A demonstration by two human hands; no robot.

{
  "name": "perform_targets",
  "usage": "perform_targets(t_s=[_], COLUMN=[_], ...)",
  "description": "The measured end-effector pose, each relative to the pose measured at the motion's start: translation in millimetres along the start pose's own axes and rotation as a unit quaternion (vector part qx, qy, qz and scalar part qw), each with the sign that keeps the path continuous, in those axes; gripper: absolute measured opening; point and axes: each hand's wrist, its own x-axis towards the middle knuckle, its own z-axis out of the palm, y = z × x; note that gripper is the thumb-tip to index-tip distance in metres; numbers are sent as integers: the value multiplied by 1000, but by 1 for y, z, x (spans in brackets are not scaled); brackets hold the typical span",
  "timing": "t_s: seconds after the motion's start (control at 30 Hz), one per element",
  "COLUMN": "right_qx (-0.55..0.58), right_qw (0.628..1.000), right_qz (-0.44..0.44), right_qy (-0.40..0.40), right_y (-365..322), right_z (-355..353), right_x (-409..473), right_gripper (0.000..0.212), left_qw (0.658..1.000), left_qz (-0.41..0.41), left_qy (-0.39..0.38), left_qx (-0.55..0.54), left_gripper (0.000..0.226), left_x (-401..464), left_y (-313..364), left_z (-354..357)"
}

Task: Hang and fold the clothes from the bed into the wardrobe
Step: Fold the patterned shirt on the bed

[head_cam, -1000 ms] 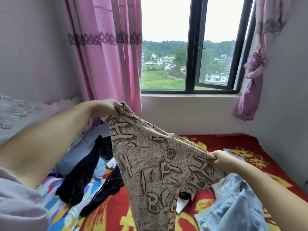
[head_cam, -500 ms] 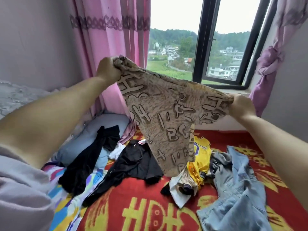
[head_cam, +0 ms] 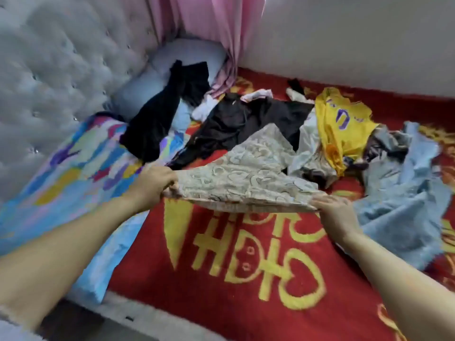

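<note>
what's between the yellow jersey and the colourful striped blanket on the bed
In the head view, black garments and the beige patterned cloth lie between the yellow jersey and the colourful striped blanket.

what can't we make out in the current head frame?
- Beige patterned garment: motion blur smears the print; type of garment unclear.
- Left hand and right hand: each grips an end; fingertips are hidden under cloth.
- Grey-white cloth: partly under the yellow jersey, shape unreadable.
- Light blue denim: crumpled, unidentifiable.
- Wardrobe: outside the frame.

"0" on yellow jersey (head_cam: 341, 124)
</note>
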Motion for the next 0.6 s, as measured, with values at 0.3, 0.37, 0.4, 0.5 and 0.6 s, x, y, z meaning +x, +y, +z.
perform_targets(t_s=[0.3,0.37,0.4,0.5,0.6], right_qx=[-118,-152,-149,-48,50], right_qw=[946,925,922,959,985], right_qz=[-60,-72,-81,-112,-83], right_qy=[-295,-342,-347,-254,-141], right_y=[18,19,19,21,26], right_z=[244,244,240,210,195], right_x=[-123,-130,-128,-101,-56], right_gripper=[63,72,73,49,44], left_qw=[982,974,971,974,985], left_qz=[-107,-149,-164,-140,-4], left_qy=[-140,-154,-153,-138,-151], left_qx=[64,74,81,110,88], left_gripper=[74,80,79,79,89], left_x=[-183,-194,-192,-170,-139], left_y=[-5,2,5,23,70], left_z=[274,278,274,262,266])
